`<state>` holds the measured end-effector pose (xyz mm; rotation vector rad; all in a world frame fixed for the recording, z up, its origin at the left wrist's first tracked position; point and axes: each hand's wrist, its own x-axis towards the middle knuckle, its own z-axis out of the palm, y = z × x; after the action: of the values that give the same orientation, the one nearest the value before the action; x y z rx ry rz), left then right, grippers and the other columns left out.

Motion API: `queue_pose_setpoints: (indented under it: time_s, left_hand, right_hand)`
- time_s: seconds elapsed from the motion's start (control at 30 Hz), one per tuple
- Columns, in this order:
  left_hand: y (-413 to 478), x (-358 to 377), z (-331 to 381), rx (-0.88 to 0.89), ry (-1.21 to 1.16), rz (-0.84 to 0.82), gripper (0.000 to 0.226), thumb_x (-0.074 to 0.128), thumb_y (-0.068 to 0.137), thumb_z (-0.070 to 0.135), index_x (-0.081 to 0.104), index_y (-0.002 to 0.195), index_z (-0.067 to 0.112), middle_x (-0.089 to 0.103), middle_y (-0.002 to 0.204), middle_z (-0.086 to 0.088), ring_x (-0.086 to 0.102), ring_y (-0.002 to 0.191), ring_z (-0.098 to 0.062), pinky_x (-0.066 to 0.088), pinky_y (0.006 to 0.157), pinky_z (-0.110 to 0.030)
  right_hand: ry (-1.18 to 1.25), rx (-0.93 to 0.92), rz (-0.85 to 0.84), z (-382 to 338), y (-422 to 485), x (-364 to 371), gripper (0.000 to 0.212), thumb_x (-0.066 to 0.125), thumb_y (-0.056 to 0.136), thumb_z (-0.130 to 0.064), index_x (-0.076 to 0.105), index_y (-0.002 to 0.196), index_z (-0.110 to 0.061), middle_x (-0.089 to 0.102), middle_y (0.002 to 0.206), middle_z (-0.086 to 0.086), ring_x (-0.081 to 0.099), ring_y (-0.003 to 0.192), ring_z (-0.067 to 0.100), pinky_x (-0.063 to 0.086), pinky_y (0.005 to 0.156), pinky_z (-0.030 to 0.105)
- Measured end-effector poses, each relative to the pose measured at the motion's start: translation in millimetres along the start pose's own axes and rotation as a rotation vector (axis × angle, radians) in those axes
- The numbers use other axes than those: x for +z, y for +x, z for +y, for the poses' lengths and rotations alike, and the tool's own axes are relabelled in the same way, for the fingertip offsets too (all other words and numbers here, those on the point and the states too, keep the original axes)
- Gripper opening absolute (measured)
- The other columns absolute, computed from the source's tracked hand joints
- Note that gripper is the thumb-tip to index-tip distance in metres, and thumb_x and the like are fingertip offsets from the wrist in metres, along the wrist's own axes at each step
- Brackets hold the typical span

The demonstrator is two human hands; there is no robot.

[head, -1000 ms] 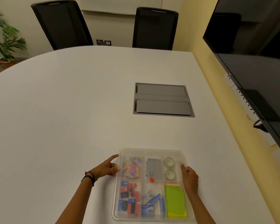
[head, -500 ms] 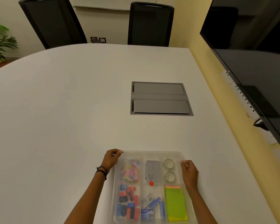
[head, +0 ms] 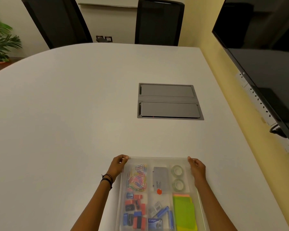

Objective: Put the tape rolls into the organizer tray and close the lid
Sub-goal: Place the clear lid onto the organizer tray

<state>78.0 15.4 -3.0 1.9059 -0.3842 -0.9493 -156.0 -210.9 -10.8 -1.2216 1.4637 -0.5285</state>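
Observation:
The clear organizer tray point(head: 158, 158) lies at the near edge of the white table with its translucent lid lying flat on top. Two clear tape rolls point(head: 177, 170) point(head: 178, 184) sit one behind the other in the far right compartment, seen through the lid. My left hand point(head: 118, 165) grips the tray's far left corner, fingers curled on the rim. At the far right corner my right hand point(head: 196, 167) does the same. Coloured paper clips, a grey box, small clips, staples and green sticky notes fill the other compartments.
A grey cable hatch point(head: 169, 101) is set flush in the table point(head: 65, 114) beyond the tray. Two black chairs point(head: 158, 22) stand at the far side. A large dark screen point(head: 265, 55) hangs on the yellow wall to the right. A plant point(head: 2, 42) stands far left.
Both hands slid along the tray's sides from the middle to its far corners. The tray itself stays put.

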Motion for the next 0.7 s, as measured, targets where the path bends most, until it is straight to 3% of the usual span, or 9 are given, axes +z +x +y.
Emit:
queue_pose_setpoints:
  time_s: [0.23,0.37,0.47,0.53,0.57,0.63,0.7]
  left_hand:
    - [0.4,-0.7,1.8,0.006,-0.009,-0.001,0.019,0.047,0.096,0.019,0.061,0.085,0.011,0.058,0.084,-0.002,0.047,0.077,-0.018,0.037,0.058,-0.021]
    - [-2.0,1.6,2.4,0.045,0.064,0.056,0.015,0.049,0.095,0.016,0.063,0.09,0.013,0.06,0.09,-0.005,0.052,0.086,-0.023,0.042,0.068,-0.025]
    - [-9.4,15.1,5.4,0.329,0.536,0.31,0.027,0.054,0.088,0.003,0.061,0.112,0.013,0.06,0.108,-0.012,0.053,0.105,-0.031,0.045,0.087,-0.037]
    - [-17.9,36.0,6.1,0.534,0.765,0.215,0.049,0.054,0.084,-0.004,0.052,0.127,0.017,0.054,0.132,-0.013,0.047,0.125,-0.035,0.038,0.106,-0.048]
    - [-22.8,46.5,5.5,0.621,0.863,0.119,0.055,0.052,0.085,-0.002,0.044,0.134,0.021,0.046,0.143,-0.01,0.039,0.134,-0.033,0.026,0.113,-0.053]
    - [-30.3,61.2,0.1,0.731,1.072,-0.022,0.048,0.044,0.093,0.025,0.033,0.14,0.024,0.035,0.15,-0.002,0.031,0.139,-0.028,0.002,0.117,-0.057]
    - [-36.3,65.2,-2.3,0.683,1.237,-0.08,0.064,0.028,0.088,0.061,0.034,0.14,0.024,0.037,0.149,0.0,0.032,0.139,-0.024,-0.005,0.111,-0.052]
  right_hand:
    - [0.032,0.025,-0.005,0.1,4.2,5.0,0.019,0.062,0.089,-0.018,0.055,0.076,-0.005,0.04,0.06,0.002,0.031,0.055,0.013,0.03,0.052,0.026]
    - [-0.048,-0.076,0.046,5.0,1.1,7.0,0.023,0.061,0.09,-0.02,0.054,0.073,-0.005,0.045,0.06,0.003,0.038,0.057,0.016,0.033,0.051,0.025]
    - [-0.173,-0.219,0.069,6.3,-2.7,7.9,0.021,0.056,0.092,-0.017,0.053,0.076,-0.003,0.053,0.071,0.01,0.048,0.069,0.023,0.037,0.057,0.028]
    - [-0.218,-0.275,0.059,4.9,-3.7,9.0,0.014,0.053,0.093,-0.011,0.057,0.086,0.001,0.057,0.088,0.016,0.052,0.08,0.025,0.04,0.069,0.031]
    - [-0.239,-0.291,0.059,4.0,-4.0,9.5,0.013,0.053,0.093,-0.009,0.058,0.091,0.003,0.057,0.093,0.017,0.052,0.083,0.025,0.04,0.073,0.031]
    - [-0.284,-0.31,0.058,3.7,-4.7,9.6,0.015,0.052,0.093,-0.008,0.059,0.097,0.005,0.057,0.099,0.02,0.052,0.086,0.026,0.04,0.076,0.031]
    - [-0.306,-0.313,0.041,4.0,-5.0,9.3,0.017,0.052,0.094,-0.008,0.06,0.099,0.006,0.058,0.103,0.024,0.055,0.091,0.032,0.041,0.078,0.031]
